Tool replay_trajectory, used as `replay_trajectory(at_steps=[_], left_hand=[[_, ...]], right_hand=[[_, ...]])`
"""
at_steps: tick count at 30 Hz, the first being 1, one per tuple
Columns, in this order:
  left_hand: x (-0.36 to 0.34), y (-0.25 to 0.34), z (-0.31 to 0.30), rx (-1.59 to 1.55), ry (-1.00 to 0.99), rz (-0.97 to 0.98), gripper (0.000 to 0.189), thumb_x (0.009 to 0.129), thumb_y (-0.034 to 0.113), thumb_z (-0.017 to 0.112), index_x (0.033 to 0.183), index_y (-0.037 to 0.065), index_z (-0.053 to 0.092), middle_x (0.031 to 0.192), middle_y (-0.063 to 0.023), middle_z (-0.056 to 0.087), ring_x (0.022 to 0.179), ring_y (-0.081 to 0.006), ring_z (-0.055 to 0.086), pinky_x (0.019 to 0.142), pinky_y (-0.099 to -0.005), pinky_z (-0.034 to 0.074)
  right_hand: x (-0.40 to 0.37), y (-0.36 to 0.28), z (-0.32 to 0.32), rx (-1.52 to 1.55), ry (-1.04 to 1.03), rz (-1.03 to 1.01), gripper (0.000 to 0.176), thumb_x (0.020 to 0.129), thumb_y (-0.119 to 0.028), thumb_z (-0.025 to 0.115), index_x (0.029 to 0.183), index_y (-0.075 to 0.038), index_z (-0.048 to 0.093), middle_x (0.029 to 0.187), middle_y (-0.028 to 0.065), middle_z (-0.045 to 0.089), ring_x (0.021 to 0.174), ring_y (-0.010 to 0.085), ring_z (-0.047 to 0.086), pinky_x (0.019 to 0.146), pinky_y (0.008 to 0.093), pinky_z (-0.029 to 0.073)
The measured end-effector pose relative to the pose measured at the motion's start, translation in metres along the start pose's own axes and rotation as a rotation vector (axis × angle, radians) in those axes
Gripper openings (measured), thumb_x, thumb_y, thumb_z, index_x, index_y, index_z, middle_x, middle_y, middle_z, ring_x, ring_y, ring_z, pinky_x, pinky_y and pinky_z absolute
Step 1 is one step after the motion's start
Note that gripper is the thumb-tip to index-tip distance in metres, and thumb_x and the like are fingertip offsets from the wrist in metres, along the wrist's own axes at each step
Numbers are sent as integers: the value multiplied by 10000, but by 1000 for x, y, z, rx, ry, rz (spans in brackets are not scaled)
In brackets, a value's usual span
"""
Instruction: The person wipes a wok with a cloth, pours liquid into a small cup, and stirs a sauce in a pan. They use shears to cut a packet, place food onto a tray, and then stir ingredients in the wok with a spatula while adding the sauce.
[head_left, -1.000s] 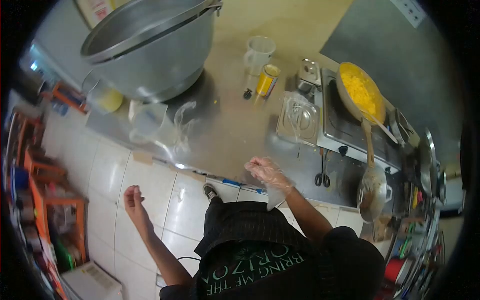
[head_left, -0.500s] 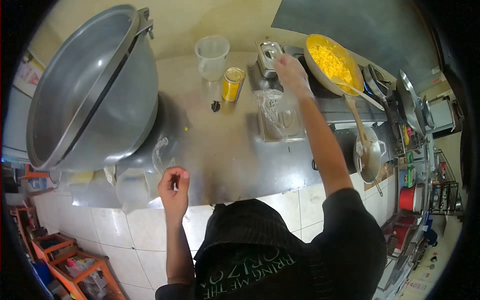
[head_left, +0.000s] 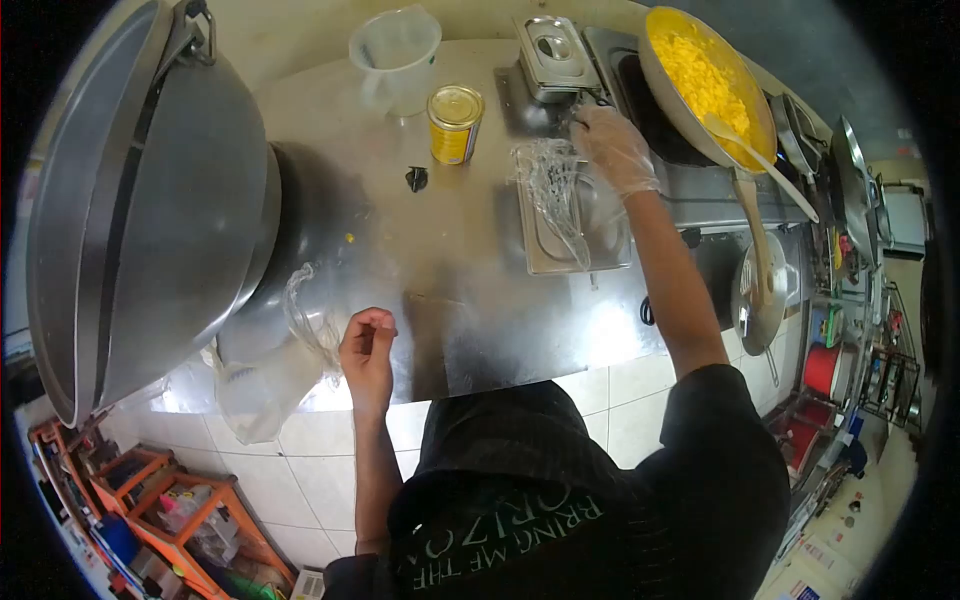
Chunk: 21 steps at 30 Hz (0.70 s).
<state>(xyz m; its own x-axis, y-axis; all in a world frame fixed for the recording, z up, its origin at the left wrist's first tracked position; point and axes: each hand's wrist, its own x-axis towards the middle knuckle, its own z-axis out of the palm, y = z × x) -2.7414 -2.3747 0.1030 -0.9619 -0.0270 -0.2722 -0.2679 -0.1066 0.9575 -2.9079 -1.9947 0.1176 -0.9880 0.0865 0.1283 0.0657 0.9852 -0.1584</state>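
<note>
My right hand (head_left: 614,150), in a clear plastic glove, reaches between a lidded steel pan (head_left: 556,60) and the stove. Its fingers are closed at a small dark item (head_left: 598,97), partly hidden, whose kind I cannot make out. Just below that hand lies a flat steel lid (head_left: 603,235) with crumpled clear plastic wrap (head_left: 550,190) over it. My left hand (head_left: 368,352) is bare, its fingers curled in with nothing visible in them, above the counter's front edge. Near it are a clear plastic strip (head_left: 300,310) and a translucent plastic bag (head_left: 262,390).
A big grey metal pot (head_left: 190,190) fills the left. A yellow can (head_left: 455,125), a clear measuring jug (head_left: 396,60) and a small black scrap (head_left: 416,179) stand or lie mid-counter. At right, a pan of yellow food (head_left: 735,140) holds a spatula (head_left: 760,165).
My right hand has come down and slightly right, away from the top of the lidded steel pan. My left hand has moved a little up and right. The camera view has shifted.
</note>
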Motion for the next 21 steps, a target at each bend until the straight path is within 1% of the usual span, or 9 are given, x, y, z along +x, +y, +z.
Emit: replay_trajectory(at_steps=[1,4,10,13,14,16,19,21], left_hand=[[2,-3,3,11,-17,11,73,870,87,584,903,26,561,802,11,544,754,-62,489,697,-200,390],[7,-8,15,5,-65,45,60,871,74,579,895,20,566,798,13,551,761,-52,493,705,-197,392],[1,-9,16,7,-48,0,70,863,83,595,893,23,573,765,28,538,692,-41,468,643,-184,374],[-3,-17,6,-8,-13,-9,80,864,98,599,886,26,574,759,35,533,675,-34,456,623,-180,365],[-5,-18,3,-11,5,-18,79,867,102,595,878,26,575,754,38,532,678,-32,457,625,-180,365],[-8,-19,-1,-6,25,-18,81,869,104,594,875,26,575,748,40,531,677,-30,455,623,-178,363],[-15,-19,-5,0,40,-25,74,868,99,594,876,28,577,740,42,530,675,-27,453,618,-176,359],[-18,-13,-4,4,41,-20,68,867,93,595,878,29,578,740,42,531,671,-26,453,616,-175,358]], right_hand=[[-4,5,7,-50,61,-41,249,820,-224,441,859,-51,617,950,189,615,880,374,593,769,449,467],[13,12,17,-155,-34,49,207,808,-194,461,880,-73,614,980,161,618,895,351,606,776,429,486],[24,12,31,-309,-3,74,159,802,-147,484,862,-75,613,923,136,632,900,325,616,772,392,502],[30,28,44,-447,17,-80,156,818,-144,478,851,-85,619,923,125,633,894,308,616,771,380,503],[29,32,48,-402,31,-104,153,822,-153,484,840,-77,616,907,122,634,884,303,617,767,379,500],[23,21,34,-314,64,-151,159,831,-171,496,818,-61,610,873,116,636,865,293,618,759,376,493],[10,-9,-12,-68,-108,-47,220,838,-231,529,862,-34,625,826,127,635,834,301,611,721,379,473],[0,-17,-38,131,-71,-24,267,842,-272,554,907,-24,631,748,102,616,744,255,595,663,346,449]])
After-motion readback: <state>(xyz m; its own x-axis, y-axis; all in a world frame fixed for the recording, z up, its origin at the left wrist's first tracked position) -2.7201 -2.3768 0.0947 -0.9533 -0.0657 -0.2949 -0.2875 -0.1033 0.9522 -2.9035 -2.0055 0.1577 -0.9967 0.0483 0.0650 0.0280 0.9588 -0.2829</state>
